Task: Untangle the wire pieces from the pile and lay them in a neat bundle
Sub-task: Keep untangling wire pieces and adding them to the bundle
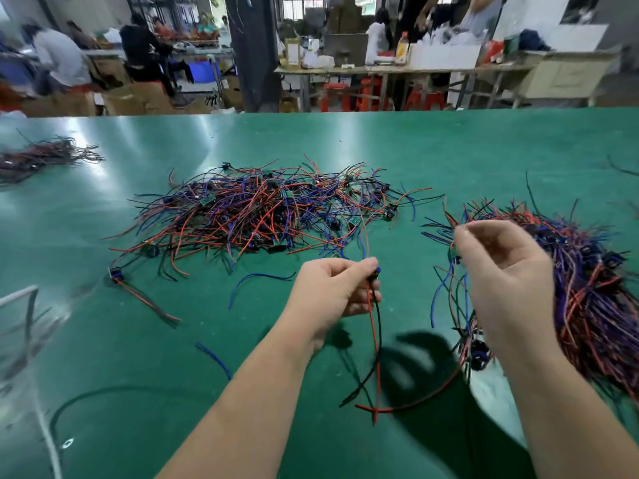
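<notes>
Wire pieces in a red, blue and black tangled pile [266, 212] lie mid-table, so while the left hand [332, 292] pinches one piece's red and black leads [375, 326], the right hand [508, 271], fingers pinched on another, should draw slowly toward the combed bundle [587, 288].

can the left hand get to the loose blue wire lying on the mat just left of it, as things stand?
Probably, but not freely: the path over the green mat to the loose blue wire is open, yet the left hand is pinched shut on a red-and-black wire piece, so it would have to drop that first.
</notes>
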Motion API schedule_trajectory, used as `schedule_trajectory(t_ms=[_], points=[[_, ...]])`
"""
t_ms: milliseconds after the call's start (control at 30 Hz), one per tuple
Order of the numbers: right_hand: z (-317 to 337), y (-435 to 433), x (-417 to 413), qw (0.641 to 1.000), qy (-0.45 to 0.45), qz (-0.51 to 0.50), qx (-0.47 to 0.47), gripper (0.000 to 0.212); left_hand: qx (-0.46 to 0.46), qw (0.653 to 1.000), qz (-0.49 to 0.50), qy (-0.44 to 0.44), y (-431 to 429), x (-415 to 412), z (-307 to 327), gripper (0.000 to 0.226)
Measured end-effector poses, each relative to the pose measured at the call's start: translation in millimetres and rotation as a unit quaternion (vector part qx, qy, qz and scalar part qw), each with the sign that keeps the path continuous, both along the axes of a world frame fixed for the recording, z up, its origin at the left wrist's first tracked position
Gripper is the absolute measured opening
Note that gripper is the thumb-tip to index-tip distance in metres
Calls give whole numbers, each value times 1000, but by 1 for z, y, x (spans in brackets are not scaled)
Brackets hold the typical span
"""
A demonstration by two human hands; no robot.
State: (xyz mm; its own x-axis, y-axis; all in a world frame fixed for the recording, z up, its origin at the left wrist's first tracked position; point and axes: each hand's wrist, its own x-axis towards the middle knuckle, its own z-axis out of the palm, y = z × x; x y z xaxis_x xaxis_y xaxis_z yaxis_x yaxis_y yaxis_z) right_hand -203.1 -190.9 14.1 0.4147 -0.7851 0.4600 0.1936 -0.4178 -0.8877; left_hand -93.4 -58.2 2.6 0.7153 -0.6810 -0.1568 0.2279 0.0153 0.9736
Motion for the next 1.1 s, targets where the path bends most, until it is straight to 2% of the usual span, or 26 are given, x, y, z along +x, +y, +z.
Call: schedule_trajectory(t_ms=[100, 133, 200, 267, 333, 367, 400, 467, 500, 533, 567, 633, 733, 833, 933, 1000, 1100], points=[[-6, 15, 4, 979, 117, 157, -50, 21, -11, 999, -31, -17, 0, -1, 2, 17], [-9, 18, 5, 969, 146, 180, -82, 25, -6, 998, -50, -27, 1, -2, 1, 18], [-12, 21, 7, 962, 168, 172, -128, 28, 5, 996, -83, -37, 2, -4, 0, 21], [-12, 18, 7, 967, 162, 141, -136, 27, 9, 994, -101, -34, 1, -5, -1, 24], [-11, 11, 6, 970, 170, 79, -153, 26, 19, 995, -75, -60, -1, -4, 0, 22], [-11, 7, 4, 969, 181, 38, -165, 25, 40, 992, -33, -116, -1, 0, -1, 20], [-11, 3, 2, 965, 197, -4, -174, 25, 71, 976, 24, -206, 0, 7, -2, 16], [-11, -6, -2, 948, 247, -75, -187, 25, 143, 896, 152, -391, 11, 26, -2, 13], [-11, -9, -3, 940, 270, -94, -187, 26, 180, 854, 206, -443, 19, 38, -3, 15], [-11, -11, -4, 936, 286, -100, -182, 27, 228, 822, 247, -459, 28, 50, -6, 18], [-10, -11, -5, 935, 293, -97, -177, 27, 283, 803, 275, -447, 37, 62, -10, 21], [-9, -6, -3, 938, 288, -78, -174, 27, 369, 794, 285, -390, 53, 82, -19, 25], [-11, 4, -1, 942, 283, -41, -174, 26, 424, 804, 237, -344, 66, 101, -32, 30], [-15, 12, 3, 940, 291, -13, -176, 25, 453, 792, 200, -356, 66, 110, -40, 33], [-19, 19, 6, 938, 298, 8, -175, 24, 430, 787, 249, -366, 62, 110, -44, 35], [-21, 24, 9, 936, 302, 27, -179, 23, 382, 788, 305, -374, 62, 109, -43, 31], [-22, 29, 12, 940, 288, 51, -177, 23, 235, 830, 366, -350, 61, 105, -36, 20]])
